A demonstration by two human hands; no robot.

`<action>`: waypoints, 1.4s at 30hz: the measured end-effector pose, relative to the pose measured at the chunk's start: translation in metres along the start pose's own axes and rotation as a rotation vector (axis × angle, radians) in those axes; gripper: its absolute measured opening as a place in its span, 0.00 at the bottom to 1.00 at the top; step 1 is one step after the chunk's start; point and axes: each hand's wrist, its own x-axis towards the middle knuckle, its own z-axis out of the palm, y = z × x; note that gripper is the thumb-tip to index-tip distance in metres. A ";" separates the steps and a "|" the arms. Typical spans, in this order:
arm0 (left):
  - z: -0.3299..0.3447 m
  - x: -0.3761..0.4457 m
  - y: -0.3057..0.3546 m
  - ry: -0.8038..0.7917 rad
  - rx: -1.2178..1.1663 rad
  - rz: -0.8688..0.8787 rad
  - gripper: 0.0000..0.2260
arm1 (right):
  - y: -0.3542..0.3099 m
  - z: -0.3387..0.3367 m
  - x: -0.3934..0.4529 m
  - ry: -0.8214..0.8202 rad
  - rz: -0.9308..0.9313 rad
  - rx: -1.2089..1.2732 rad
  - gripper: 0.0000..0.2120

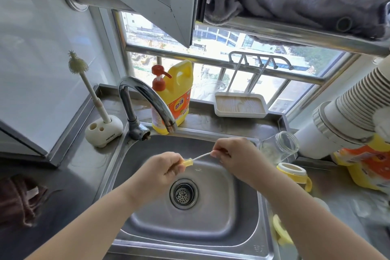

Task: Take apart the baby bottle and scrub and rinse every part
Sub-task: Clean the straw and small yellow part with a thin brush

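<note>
over the steel sink (242,213), both hands work a thin straw brush (200,156). the left hand (163,170) has its grip curled round the brush's yellow handle (187,163), just above and left of the sink's drain (184,194). the right hand (234,153) pinches the far end of the white bristled stem, its grip narrow on something small that i cannot make out. the stem runs taut between the two hands.

the clear glass bottle body (278,148) lies on its side on the surface at the sink's right rim, mouth open toward the camera. just in front of it stands the yellow handled collar (294,174). another yellow part (280,231) lies by the sink's near right corner.

behind the sink stand the tap (145,99) and a yellow dish soap bottle (175,99); a bottle brush (88,86) stands upright in its white holder (104,131) left of the tap.
</note>
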 end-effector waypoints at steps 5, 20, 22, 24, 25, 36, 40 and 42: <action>0.001 0.004 0.007 0.074 -0.025 -0.040 0.07 | -0.009 0.012 -0.007 -0.089 -0.040 -0.041 0.09; 0.007 0.003 -0.002 -0.010 -0.141 -0.098 0.07 | 0.003 0.004 -0.007 -0.043 0.036 0.076 0.07; 0.008 0.004 -0.002 -0.007 -0.106 -0.089 0.07 | 0.013 -0.003 -0.004 0.016 0.076 0.143 0.06; 0.010 0.007 0.002 -0.027 -0.090 -0.076 0.07 | 0.008 -0.001 -0.003 0.015 0.022 0.141 0.05; 0.012 0.008 0.005 -0.045 -0.081 -0.064 0.08 | 0.003 0.003 -0.004 -0.002 -0.035 0.102 0.06; 0.010 0.011 0.000 -0.046 -0.033 -0.078 0.17 | 0.006 -0.005 -0.001 0.046 -0.069 0.030 0.05; 0.009 0.014 0.002 -0.066 -0.017 -0.115 0.15 | 0.004 -0.008 0.001 0.046 -0.103 0.025 0.05; 0.009 0.015 0.001 -0.064 -0.006 -0.121 0.08 | 0.000 -0.005 0.000 0.001 -0.120 -0.008 0.04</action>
